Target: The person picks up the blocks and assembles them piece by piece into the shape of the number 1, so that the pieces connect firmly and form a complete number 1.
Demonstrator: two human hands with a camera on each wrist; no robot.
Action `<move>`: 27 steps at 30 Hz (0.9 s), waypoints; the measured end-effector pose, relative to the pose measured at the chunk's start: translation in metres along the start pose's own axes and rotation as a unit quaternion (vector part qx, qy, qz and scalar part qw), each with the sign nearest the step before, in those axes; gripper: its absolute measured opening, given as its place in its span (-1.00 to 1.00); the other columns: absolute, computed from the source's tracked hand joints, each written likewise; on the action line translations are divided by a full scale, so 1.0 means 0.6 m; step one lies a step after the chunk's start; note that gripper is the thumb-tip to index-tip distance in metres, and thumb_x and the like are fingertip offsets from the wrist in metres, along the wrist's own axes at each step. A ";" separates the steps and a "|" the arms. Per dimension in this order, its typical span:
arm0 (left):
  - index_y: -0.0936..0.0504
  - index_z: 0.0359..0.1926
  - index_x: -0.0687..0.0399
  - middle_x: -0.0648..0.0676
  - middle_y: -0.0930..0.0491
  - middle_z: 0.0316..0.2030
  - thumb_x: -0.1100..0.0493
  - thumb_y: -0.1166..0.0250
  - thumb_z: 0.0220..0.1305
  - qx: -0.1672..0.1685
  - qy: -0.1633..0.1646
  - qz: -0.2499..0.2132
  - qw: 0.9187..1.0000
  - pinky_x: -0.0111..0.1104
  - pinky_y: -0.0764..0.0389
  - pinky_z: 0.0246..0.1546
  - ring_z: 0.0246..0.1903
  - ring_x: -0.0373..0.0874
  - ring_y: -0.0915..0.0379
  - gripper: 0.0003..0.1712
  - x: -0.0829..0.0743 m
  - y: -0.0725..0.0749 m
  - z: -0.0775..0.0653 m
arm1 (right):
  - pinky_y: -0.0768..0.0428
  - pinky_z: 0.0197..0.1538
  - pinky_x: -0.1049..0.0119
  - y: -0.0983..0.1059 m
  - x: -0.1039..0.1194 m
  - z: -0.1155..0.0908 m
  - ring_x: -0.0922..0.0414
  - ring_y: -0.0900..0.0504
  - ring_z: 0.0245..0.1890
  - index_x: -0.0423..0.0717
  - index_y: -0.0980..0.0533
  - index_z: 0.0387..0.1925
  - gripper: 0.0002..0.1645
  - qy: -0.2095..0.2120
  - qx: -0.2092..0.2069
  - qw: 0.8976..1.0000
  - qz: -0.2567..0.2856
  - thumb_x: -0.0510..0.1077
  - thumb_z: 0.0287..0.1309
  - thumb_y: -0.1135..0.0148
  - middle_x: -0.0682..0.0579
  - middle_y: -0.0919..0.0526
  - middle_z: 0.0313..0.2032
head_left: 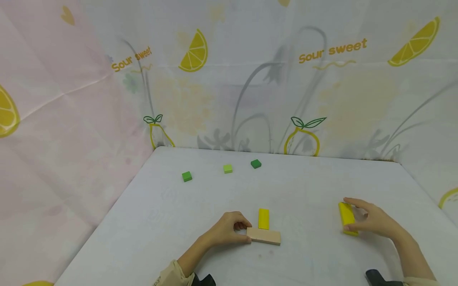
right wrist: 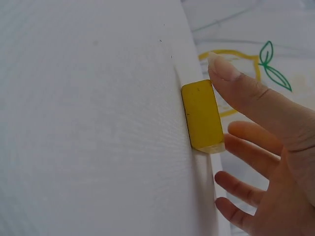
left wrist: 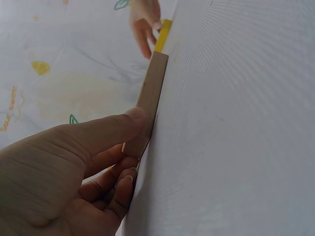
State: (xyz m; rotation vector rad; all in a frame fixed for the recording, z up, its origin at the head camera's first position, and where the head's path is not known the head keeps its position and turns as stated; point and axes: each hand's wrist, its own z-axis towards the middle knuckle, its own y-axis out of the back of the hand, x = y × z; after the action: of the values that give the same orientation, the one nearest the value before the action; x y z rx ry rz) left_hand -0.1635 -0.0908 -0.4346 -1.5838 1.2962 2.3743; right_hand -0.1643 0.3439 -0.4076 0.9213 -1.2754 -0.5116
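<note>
In the head view my left hand (head_left: 229, 229) pinches the left end of a plain wooden block (head_left: 265, 236), lying flat on the table. The left wrist view has the thumb on top of this wooden block (left wrist: 153, 88) and the fingers below its near end. A small yellow block (head_left: 263, 219) lies just behind it, short end toward it. Farther right, my right hand (head_left: 375, 220) spans a longer yellow block (head_left: 347, 217) lengthwise, index finger at its far end and thumb at its near end. The right wrist view shows that yellow block (right wrist: 203, 117) end-on, with the other fingers spread.
Toward the back of the white table (head_left: 304, 186) lie a green cube (head_left: 187, 176), a light green cube (head_left: 228, 169) and a dark green cube (head_left: 255, 163). A lemon-print cloth (head_left: 236, 99) hangs behind the table and along its sides.
</note>
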 end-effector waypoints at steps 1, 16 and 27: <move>-0.68 -0.22 0.24 0.00 -0.58 -0.37 0.18 -0.50 -0.07 0.000 0.000 0.000 1.000 -0.52 -0.48 -0.30 -0.38 -0.35 -0.40 -0.65 0.000 0.000 0.000 | -0.36 -0.07 -0.34 -0.001 -0.001 0.000 -0.46 -0.26 0.12 -0.40 -0.32 0.20 -0.07 -0.003 0.000 1.000 -0.002 -0.09 -0.19 -0.50 -0.48 -0.31 0.18; -0.68 -0.22 0.24 0.00 -0.59 -0.36 0.18 -0.50 -0.07 0.002 0.005 -0.001 1.000 -0.53 -0.47 -0.32 -0.39 -0.38 -0.37 -0.64 0.000 -0.001 -0.001 | -0.27 -0.02 -0.39 -0.006 -0.014 -0.003 -0.48 -0.20 0.13 -0.45 -0.29 0.20 -0.04 0.011 0.017 1.000 0.012 -0.12 -0.22 -0.51 -0.52 -0.28 0.17; -0.68 -0.22 0.24 -0.01 -0.59 -0.36 0.17 -0.50 -0.07 0.000 0.003 -0.002 1.000 -0.53 -0.48 -0.31 -0.38 -0.37 -0.38 -0.64 -0.001 0.000 -0.001 | -0.22 0.02 -0.37 -0.009 -0.017 -0.005 -0.49 -0.18 0.13 -0.53 -0.22 0.20 0.02 0.026 0.016 1.000 0.004 -0.14 -0.25 -0.52 -0.56 -0.26 0.16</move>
State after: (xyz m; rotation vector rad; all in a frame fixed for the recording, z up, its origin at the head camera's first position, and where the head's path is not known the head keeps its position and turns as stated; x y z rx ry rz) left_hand -0.1628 -0.0909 -0.4344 -1.5944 1.2924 2.3693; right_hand -0.1630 0.3496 -0.4180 0.9509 -1.2431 -0.4596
